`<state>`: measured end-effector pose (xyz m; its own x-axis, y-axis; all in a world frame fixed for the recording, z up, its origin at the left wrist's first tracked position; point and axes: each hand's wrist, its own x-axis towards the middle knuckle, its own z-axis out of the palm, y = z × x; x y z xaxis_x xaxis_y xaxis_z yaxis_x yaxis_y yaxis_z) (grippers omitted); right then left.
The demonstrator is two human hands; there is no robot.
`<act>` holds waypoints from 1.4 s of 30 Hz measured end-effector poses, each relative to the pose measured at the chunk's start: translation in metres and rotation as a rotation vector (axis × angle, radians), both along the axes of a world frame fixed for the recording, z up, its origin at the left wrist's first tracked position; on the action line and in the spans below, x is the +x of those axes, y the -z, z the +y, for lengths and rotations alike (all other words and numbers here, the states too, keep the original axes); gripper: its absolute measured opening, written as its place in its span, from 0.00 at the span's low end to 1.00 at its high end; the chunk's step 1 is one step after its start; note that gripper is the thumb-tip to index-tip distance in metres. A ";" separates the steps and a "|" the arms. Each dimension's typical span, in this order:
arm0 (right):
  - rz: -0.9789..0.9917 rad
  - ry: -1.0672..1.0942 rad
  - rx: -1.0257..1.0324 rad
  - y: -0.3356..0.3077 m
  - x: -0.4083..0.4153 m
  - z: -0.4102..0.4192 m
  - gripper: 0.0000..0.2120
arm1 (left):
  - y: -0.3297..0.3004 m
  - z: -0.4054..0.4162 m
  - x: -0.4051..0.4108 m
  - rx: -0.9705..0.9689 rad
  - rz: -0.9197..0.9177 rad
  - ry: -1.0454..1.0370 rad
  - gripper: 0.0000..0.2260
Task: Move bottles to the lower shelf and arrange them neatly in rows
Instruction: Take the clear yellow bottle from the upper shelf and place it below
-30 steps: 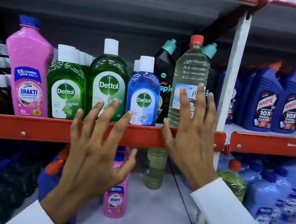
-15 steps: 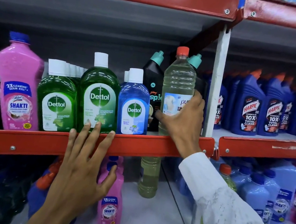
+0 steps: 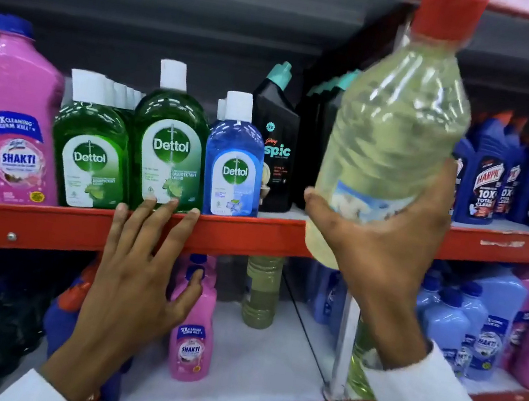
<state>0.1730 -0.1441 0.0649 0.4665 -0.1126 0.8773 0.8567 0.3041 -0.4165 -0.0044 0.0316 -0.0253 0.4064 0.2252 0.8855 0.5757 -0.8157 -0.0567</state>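
Note:
A clear bottle of pale yellow-green liquid with a red cap [image 3: 395, 131] is held off the upper shelf, close to the camera, with my right hand [image 3: 376, 252] gripping its lower half. My left hand [image 3: 137, 270] lies flat with fingers spread against the red front rail of the upper shelf [image 3: 44, 227], fingertips touching the base of a green Dettol bottle [image 3: 169, 147]. On the lower shelf [image 3: 264, 366] stand a similar yellow-green bottle [image 3: 260, 293] and a pink Shakti bottle [image 3: 192, 341].
The upper shelf holds a tall pink Shakti bottle [image 3: 15, 122], another green Dettol [image 3: 90, 152], a blue Dettol [image 3: 234, 164] and black Spic bottles [image 3: 274, 139]. Blue Harpic bottles [image 3: 488, 180] fill the right bay. Pale blue bottles [image 3: 465, 322] sit below them. A white upright post [image 3: 345, 345] divides the bays.
My right hand has lifted the yellow-green bottle off the upper shelf and brought it toward the camera. My left hand stays on the red rail, a little higher.

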 end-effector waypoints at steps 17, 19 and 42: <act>0.209 -0.199 -0.461 0.224 0.031 0.071 0.37 | -0.005 -0.007 -0.001 -0.040 0.004 -0.022 0.29; 0.247 -0.196 -0.490 0.235 0.039 0.088 0.36 | -0.005 -0.007 0.000 -0.042 -0.005 -0.026 0.29; 0.466 -0.128 -0.594 0.244 0.080 0.160 0.47 | -0.003 -0.017 0.013 -0.116 -0.075 -0.066 0.28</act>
<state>0.2528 0.0156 -0.1789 0.7808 0.3961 0.4832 0.5258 0.0013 -0.8506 0.0083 0.0147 -0.0225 0.3208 0.3518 0.8794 0.6270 -0.7748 0.0812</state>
